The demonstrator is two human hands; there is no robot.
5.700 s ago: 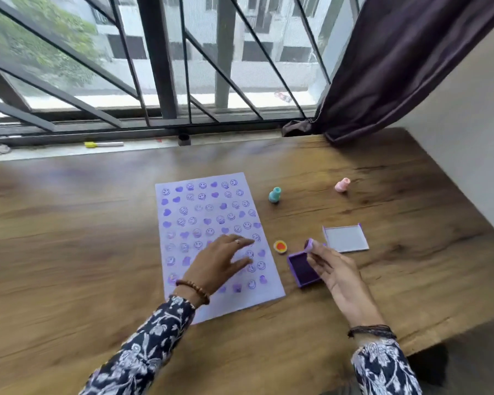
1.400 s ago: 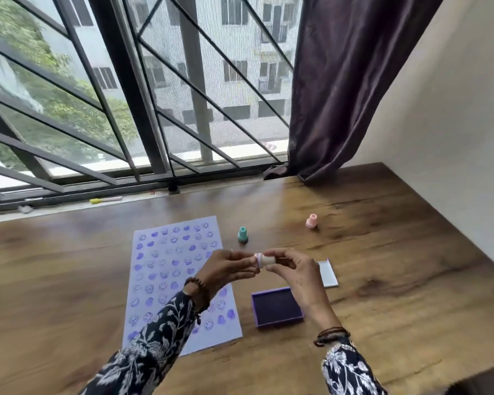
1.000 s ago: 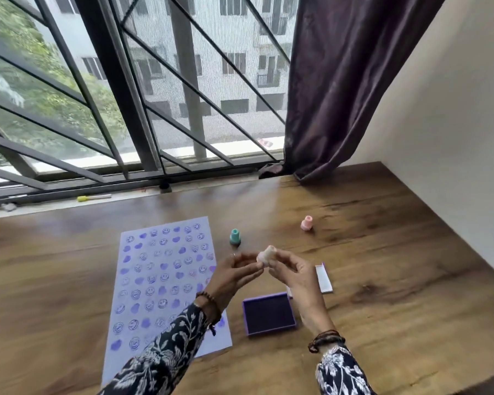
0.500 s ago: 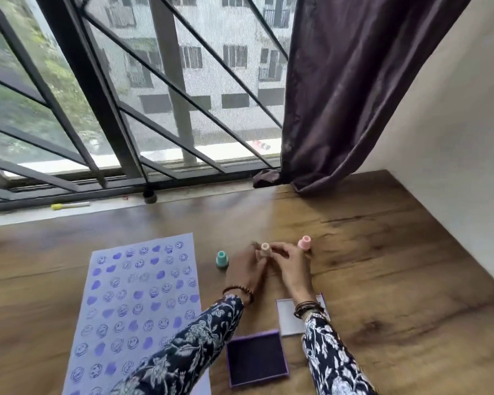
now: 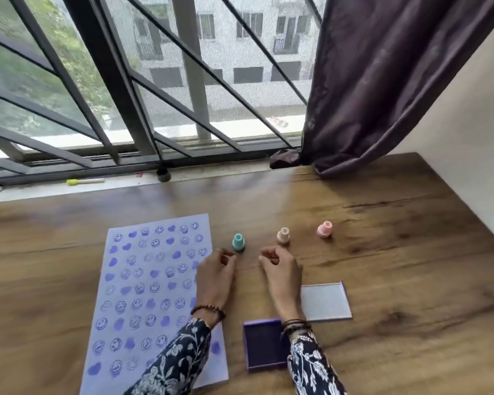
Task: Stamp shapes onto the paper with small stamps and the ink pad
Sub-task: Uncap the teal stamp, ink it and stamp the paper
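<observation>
- Left hand (image 5: 216,276) and right hand (image 5: 281,273), frame centre: fingers loosely curled, holding nothing.
- Teal stamp (image 5: 238,242), beige stamp (image 5: 283,235), pink stamp (image 5: 324,229) upright just above the hands.
- Paper (image 5: 143,295) left; open ink pad (image 5: 264,344) lower centre.

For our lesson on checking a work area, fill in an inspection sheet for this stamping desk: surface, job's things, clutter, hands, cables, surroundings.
Surface: wooden table, bare apart from the job's things.
Job's things: paper covered in purple smileys and hearts; teal stamp, beige stamp and pink stamp upright in a row; open ink pad; its lid lying beside it.
Clutter: marker and small dark cap on the sill.
Hands: left hand and right hand both empty, near the stamps.
Cables: nothing seen.
Surroundings: barred window, dark curtain, white wall.
</observation>
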